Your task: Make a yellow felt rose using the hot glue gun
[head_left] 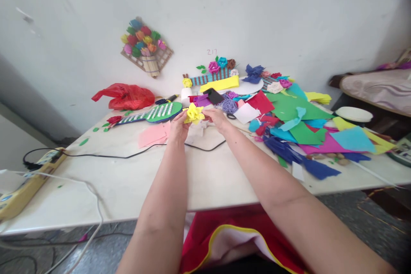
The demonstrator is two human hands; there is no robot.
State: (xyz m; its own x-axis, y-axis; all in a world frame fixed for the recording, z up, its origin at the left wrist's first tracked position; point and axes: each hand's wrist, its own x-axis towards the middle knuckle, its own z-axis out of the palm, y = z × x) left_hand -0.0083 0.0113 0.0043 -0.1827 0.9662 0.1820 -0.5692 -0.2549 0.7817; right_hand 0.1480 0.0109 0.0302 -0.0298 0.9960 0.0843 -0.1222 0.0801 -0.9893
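Note:
Both my hands hold a small yellow paper flower (pixel 194 113) above the white table (pixel 128 180). My left hand (pixel 178 127) pinches its left side with fingers closed. My right hand (pixel 216 119) grips its right side, fingers curled onto the petals. Under the hands lie a pink sheet (pixel 152 134) and a black cable (pixel 135 154). A green and blue patterned craft piece (pixel 154 113) lies just beyond my left hand.
Several coloured felt sheets (pixel 298 124) cover the table's right half. A red plastic bag (pixel 126 96) sits at the back left, a power strip (pixel 28 180) at the left edge. A flower plaque (pixel 146 47) hangs on the wall; a white plate (pixel 355 114) stands far right.

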